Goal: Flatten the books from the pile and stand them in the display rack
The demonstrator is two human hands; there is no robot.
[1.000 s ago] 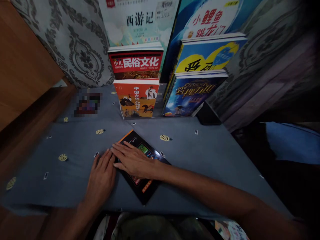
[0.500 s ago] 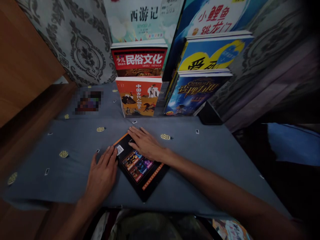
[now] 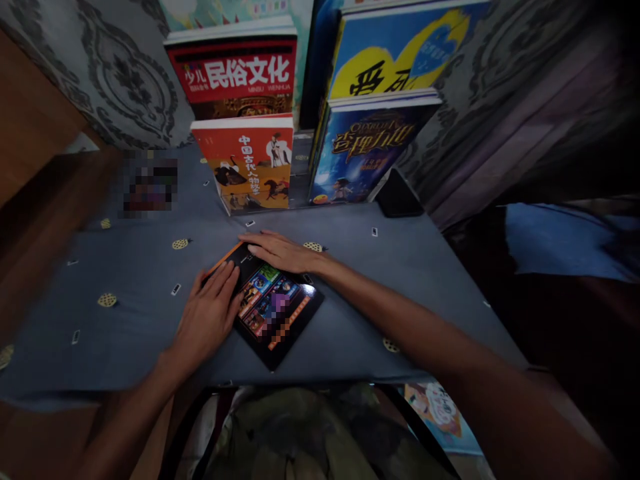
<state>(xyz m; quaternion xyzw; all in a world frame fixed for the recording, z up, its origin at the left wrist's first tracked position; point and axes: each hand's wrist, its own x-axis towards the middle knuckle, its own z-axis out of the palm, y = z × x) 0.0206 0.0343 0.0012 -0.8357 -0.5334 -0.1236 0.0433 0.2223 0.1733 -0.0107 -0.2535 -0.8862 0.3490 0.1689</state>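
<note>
Lying flat at the centre of the frame, on the grey-blue cloth (image 3: 410,267): a dark book (image 3: 273,310) with an orange edge, back cover up, corners turned diamond-wise. Left hand (image 3: 210,317) spread flat, fingers resting on the book's left edge, nothing gripped. Right hand (image 3: 280,252) also flat and open, palm down over the far corner, fingers pointing toward the left of the frame. No clenching or pinching on either side; both simply pressing or steadying.

Above, in the upper middle of the frame, propped upright against the patterned wall: an orange book (image 3: 247,167) just beyond the right hand, a red book (image 3: 235,77) behind it, a blue book (image 3: 360,157) to the right, a yellow-and-blue book (image 3: 395,57) higher up.

Judged from this: squaring or getting hold of the lying book, still flat, not lifted. Next move likely calls for fingers curled under an edge before any raising, and care not to knock the upright orange book close ahead.
</note>
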